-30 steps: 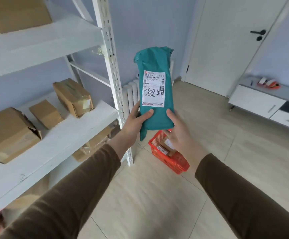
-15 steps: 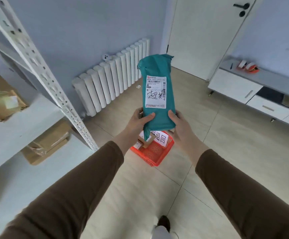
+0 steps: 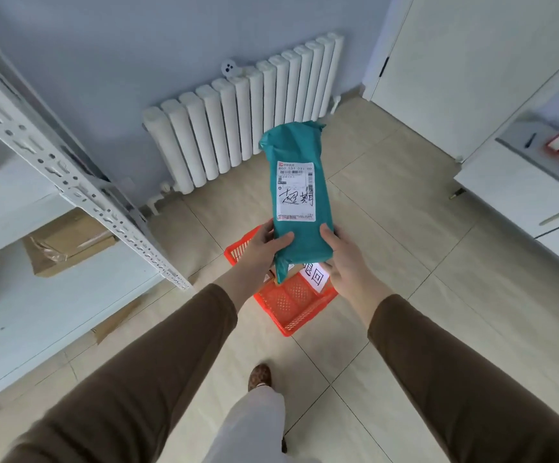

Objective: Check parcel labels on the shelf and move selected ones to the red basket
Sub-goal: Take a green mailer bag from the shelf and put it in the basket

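**Head view: teal parcel held in both hands above the red basket**

Head camera looks down on a long teal plastic mailer parcel (image 3: 299, 198), held upright and tilted slightly away, gripped at its lower end from both sides. The left hand (image 3: 261, 248) wraps the lower left edge, thumb lying across the front; the right hand (image 3: 344, 262) clasps the lower right edge, thumb on the front and fingers behind. Both hands are curled round the parcel.

A white shipping label (image 3: 295, 191) faces the camera. It carries small print and barcodes, a number that seems to begin "800 531", and large handwritten black characters; the fine print is too small to read.

Directly below the parcel, on the tiled floor (image 3: 388, 262), sits a red plastic mesh basket (image 3: 291, 305). A white card (image 3: 316, 277) with a bold printed character "回" lies in it, partly hidden by the right hand.

To the left stands a white metal shelf (image 3: 81, 195) holding a brown cardboard box (image 3: 67, 242).
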A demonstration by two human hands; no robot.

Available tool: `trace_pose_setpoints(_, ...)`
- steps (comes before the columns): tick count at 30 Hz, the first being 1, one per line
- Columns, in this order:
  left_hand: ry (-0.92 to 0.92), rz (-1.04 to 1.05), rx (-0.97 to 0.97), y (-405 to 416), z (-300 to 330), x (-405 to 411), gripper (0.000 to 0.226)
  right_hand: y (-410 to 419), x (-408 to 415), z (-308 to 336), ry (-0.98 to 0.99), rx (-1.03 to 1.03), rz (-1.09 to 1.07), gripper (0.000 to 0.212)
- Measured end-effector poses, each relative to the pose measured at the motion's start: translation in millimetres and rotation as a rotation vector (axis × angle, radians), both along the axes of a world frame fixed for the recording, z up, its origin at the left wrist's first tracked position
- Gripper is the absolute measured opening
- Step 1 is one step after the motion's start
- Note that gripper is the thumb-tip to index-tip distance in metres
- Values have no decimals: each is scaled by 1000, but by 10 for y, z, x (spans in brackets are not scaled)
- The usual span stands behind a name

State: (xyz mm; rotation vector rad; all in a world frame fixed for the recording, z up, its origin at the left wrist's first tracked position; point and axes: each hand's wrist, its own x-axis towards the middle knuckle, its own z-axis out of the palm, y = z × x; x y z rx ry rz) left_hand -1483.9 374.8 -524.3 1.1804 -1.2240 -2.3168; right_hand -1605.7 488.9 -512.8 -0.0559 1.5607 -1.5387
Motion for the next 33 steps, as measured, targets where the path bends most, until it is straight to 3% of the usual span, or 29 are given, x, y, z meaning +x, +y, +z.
trace_pose_setpoints(6,-115,93,75,-90,-613,-417,59,-211,-472,-592,-58,86,86,35)
trace_pose_setpoints(11,-193,181,129,83,-1176,-638,45,-227,-841,-1176,-127,164,219,38)
trace_pose_setpoints(18,-288,383,214,488,-2144,-958,57,-219,-1282,-2170,-165,274,419,16)
trace_pose_setpoints(22,-347,481,269,636,-2796,-1011,51,-196,-1309,-2824,-129,343,531,8)
trace_pose_setpoints(28,-505,476,248,749,-3933,-934,40,-157,-1198,-4057,-126,377,628,26)
trace_pose_setpoints(33,-615,411,246,767,-4791,-920,41,-143,-1107,-4977,-133,405,668,27)
